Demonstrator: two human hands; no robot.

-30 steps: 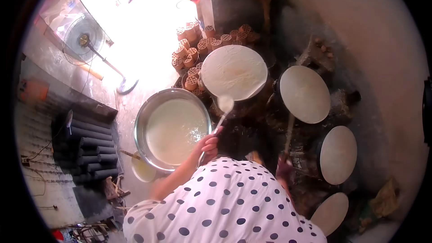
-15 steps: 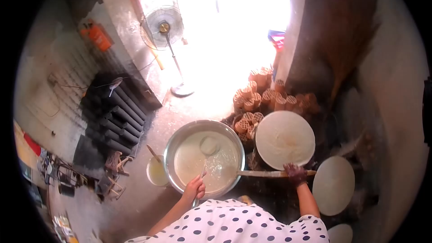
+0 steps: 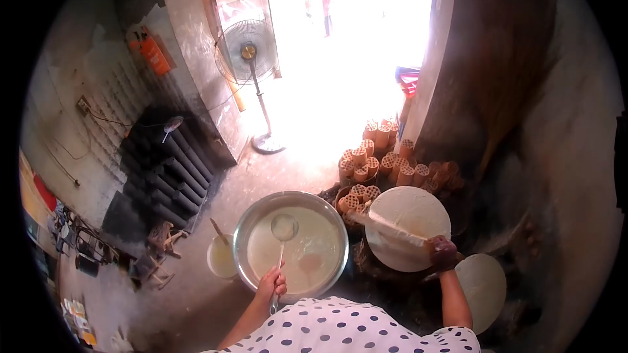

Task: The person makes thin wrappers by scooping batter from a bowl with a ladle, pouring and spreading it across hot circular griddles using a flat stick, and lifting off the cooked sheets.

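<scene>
My left hand is wrapped round the handle of a ladle, whose round bowl is in the pale liquid of a large metal basin. On the right, my right hand, dark over the fingers, grips a long flat wooden stick. The stick reaches left across a round white griddle; whether it touches the surface I cannot tell. A second round white griddle lies just beyond my right hand, lower right.
Perforated clay-coloured cylinders are piled behind the griddle. A small bowl with a stick stands left of the basin. Further off are black cylinders, a standing fan and a distant person in the bright doorway.
The ladle has gone from the griddle's edge into the basin. My right hand has come up from the lower right and swung the stick over the griddle. The view has turned.
</scene>
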